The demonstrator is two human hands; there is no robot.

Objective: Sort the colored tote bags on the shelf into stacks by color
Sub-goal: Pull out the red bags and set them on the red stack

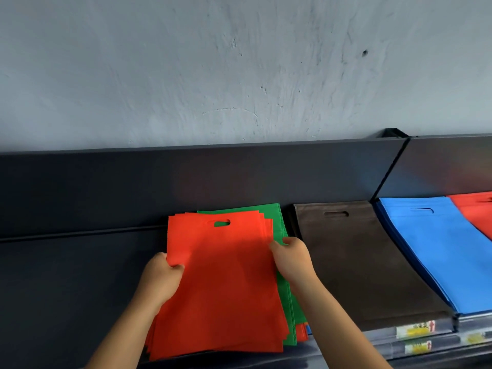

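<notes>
A pale grey plastered wall (239, 62), marked with scuffs and one small dark hole (365, 52), was seen across the upper half of the view. Below it, a dark metal shelf (80, 275) with a tall back panel (186, 177) was set against the wall, divided at the right by a slanted partition (388, 171). Yellow price labels (415, 330) were fixed along the shelf's front rail.

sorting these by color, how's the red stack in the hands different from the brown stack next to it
The red stack is gripped at both side edges, by the left hand and the right hand; the brown stack lies untouched. The red bags are fanned unevenly over green bags; the brown ones sit squared up. Both are flat bags with a cut-out handle slot.
</notes>
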